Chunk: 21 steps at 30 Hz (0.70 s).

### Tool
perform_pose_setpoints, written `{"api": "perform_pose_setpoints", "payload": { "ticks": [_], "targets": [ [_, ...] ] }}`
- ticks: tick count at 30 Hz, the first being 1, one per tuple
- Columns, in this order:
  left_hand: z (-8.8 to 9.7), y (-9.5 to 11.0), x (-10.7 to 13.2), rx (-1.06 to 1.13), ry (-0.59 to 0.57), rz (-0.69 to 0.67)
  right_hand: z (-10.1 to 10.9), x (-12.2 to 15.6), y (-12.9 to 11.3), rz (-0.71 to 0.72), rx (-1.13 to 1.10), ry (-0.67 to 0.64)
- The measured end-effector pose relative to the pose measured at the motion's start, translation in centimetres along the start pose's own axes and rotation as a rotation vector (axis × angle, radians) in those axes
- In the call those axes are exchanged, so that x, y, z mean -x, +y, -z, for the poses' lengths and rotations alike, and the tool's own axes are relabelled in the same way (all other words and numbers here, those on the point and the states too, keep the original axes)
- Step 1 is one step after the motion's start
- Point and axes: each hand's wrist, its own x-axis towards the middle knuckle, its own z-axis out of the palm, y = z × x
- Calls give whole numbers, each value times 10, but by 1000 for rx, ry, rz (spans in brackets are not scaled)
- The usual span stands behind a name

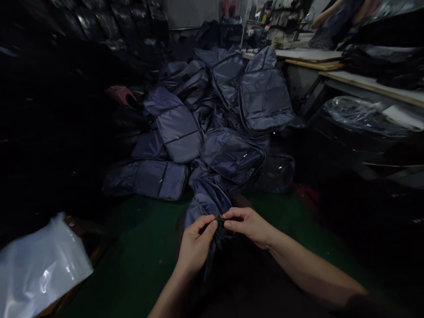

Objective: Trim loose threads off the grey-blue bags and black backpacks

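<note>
In the lower middle of the head view, my left hand [196, 242] pinches dark fabric between thumb and forefinger. Facing it, my right hand [249, 224] pinches the same spot from the right, with the fingertips of both hands nearly touching. The gathered navy fabric [208, 196] runs from my fingers up toward a heap of bags. Whether a zipper or a seam lies between the fingertips is too dark and small to tell. Just beyond lies a navy bag [232, 154] with a zipped front, beside another navy bag [180, 132] with a zipper across it.
Clear plastic bags [43, 269] lie on a stand at lower left. A worktable [374, 84] carries dark goods at right, with bundled plastic [357, 112] below it. Another person [338, 22] is at the back right. A pink stool [122, 94] stands left of the heap on the green floor [139, 247].
</note>
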Motion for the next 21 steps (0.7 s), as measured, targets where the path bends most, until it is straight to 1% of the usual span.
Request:
{"api": "perform_pose_setpoints", "payload": {
  "ticks": [3,6,8,10,13,16,17,19,21],
  "targets": [
    [-1,3,0,20,-27,5,0,-2,4,-20,-32,6],
    [0,6,0,19,-21,10,2,-2,6,-24,-40,1],
    [0,7,1,17,-23,17,4,-2,4,-21,-39,7],
    [0,7,1,32,-24,30,5,-1,0,-8,-19,41],
    [0,6,-1,114,-2,66,8,-1,-7,22,41,117],
    [3,6,-9,277,59,142,10,-3,-8,81,76,181],
    [4,7,-13,345,79,172,10,-3,-7,116,89,220],
    [8,10,-22,474,119,220,9,-3,-4,199,136,343],
    [12,15,-30,545,156,224,6,0,-2,268,199,458]
  ]
}}
